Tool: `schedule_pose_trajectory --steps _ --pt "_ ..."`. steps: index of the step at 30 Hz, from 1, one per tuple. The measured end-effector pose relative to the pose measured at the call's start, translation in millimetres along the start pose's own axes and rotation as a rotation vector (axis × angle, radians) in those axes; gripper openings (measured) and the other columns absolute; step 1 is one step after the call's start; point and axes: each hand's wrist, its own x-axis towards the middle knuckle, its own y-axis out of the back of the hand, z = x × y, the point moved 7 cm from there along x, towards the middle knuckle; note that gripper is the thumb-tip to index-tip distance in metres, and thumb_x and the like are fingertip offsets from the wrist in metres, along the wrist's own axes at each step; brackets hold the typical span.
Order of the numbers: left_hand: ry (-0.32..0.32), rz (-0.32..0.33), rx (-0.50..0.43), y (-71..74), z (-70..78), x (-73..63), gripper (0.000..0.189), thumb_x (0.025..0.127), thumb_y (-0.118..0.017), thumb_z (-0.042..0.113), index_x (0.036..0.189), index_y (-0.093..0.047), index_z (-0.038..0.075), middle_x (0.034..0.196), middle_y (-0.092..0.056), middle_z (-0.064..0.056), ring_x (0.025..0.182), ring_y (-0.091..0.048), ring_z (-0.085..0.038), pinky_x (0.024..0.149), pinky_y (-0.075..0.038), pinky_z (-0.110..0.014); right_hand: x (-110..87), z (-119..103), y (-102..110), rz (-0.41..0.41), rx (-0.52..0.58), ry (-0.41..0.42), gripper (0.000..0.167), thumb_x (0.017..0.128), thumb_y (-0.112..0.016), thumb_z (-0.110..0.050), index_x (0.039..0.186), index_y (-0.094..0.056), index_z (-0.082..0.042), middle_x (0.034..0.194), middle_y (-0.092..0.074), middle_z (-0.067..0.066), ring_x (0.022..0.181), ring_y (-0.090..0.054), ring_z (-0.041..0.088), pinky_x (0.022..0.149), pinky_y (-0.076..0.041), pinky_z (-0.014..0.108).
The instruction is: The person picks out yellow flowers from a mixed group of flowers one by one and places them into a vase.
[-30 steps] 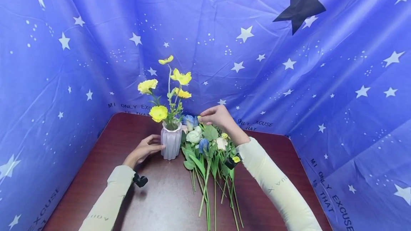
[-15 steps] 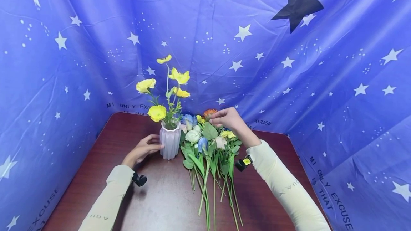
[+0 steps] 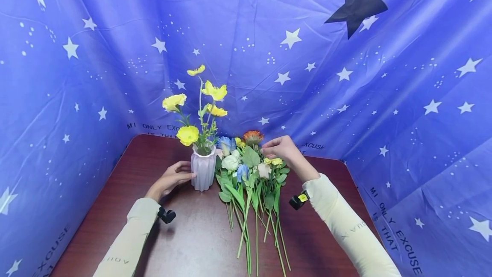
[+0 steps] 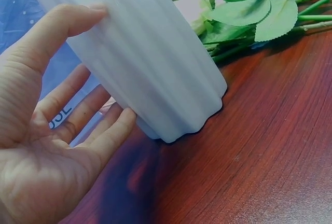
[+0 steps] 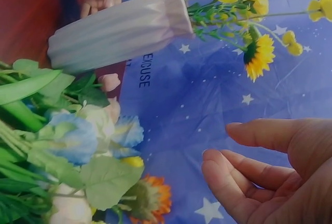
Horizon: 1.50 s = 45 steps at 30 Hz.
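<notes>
A pale, ribbed vase stands upright on the table, holding several yellow flowers. At its left side is my left hand, its thumb and fingertips touching the wall; the left wrist view shows a gap between palm and vase. Right of the vase lies a heap of artificial flowers with blue, white and cream blooms. An orange flower sits at the far end of that heap. Just right of it hovers my right hand, fingers loosely bent, with nothing between thumb and fingertips in the right wrist view.
Long green stems point from the heap toward the near edge of the brown table. A blue star-printed cloth encloses the back and sides. Each wrist carries a small black camera.
My right hand has drawn back to the right and slightly down, off the far end of the heap. The orange flower has come into view. My left hand remains against the vase.
</notes>
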Motion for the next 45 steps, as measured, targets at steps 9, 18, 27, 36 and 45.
schedule_pose_trajectory --steps 9,18,27,36,45 --pt "0.009 -0.016 0.020 0.5 1.4 -0.4 0.067 0.094 -0.072 0.010 0.148 -0.036 -0.007 0.148 -0.042 -0.029 0.116 -0.059 -0.017 0.108 -0.051 -0.042 -0.6 23.4 6.2 0.006 -0.009 -0.026 0.026 0.091 -0.071 0.000 0.113 -0.069 0.013 0.103 -0.075 0.026 0.064 -0.070 0.010 0.075 -0.063 0.031" --pt "0.013 -0.016 0.011 0.7 0.4 -1.3 0.066 0.094 -0.071 0.009 0.148 -0.035 -0.007 0.147 -0.043 -0.029 0.113 -0.060 -0.014 0.106 -0.052 -0.038 1.9 64.6 7.7 0.012 0.009 -0.086 0.021 0.088 -0.073 0.001 0.104 -0.071 0.014 0.089 -0.077 0.021 0.060 -0.070 0.014 0.070 -0.064 0.034" --pt "0.011 -0.017 0.004 0.5 0.6 -1.2 0.067 0.094 -0.071 0.010 0.148 -0.035 -0.007 0.147 -0.042 -0.030 0.111 -0.061 -0.014 0.105 -0.053 -0.037 -9.2 87.5 -7.8 -0.059 -0.061 -0.085 0.009 0.085 -0.073 0.004 0.090 -0.076 0.011 0.070 -0.074 0.015 0.055 -0.068 0.014 0.061 -0.063 0.032" --pt "0.006 -0.012 -0.017 0.0 -1.1 -0.7 0.067 0.094 -0.071 0.008 0.148 -0.035 -0.008 0.145 -0.043 -0.029 0.109 -0.062 -0.011 0.100 -0.055 -0.030 -14.2 110.4 -26.8 -0.097 -0.135 -0.142 0.013 0.084 -0.075 0.004 0.092 -0.075 0.014 0.062 -0.071 0.013 0.047 -0.063 0.011 0.055 -0.061 0.032" --pt "0.007 0.001 -0.010 0.0 0.0 -2.2 0.066 0.093 -0.072 0.009 0.147 -0.037 -0.007 0.145 -0.044 -0.028 0.110 -0.061 -0.013 0.104 -0.054 -0.035 -19.4 126.7 -36.9 -0.070 -0.170 -0.163 0.009 0.082 -0.077 0.004 0.077 -0.073 0.010 0.055 -0.068 0.010 0.044 -0.062 0.012 0.053 -0.060 0.032"
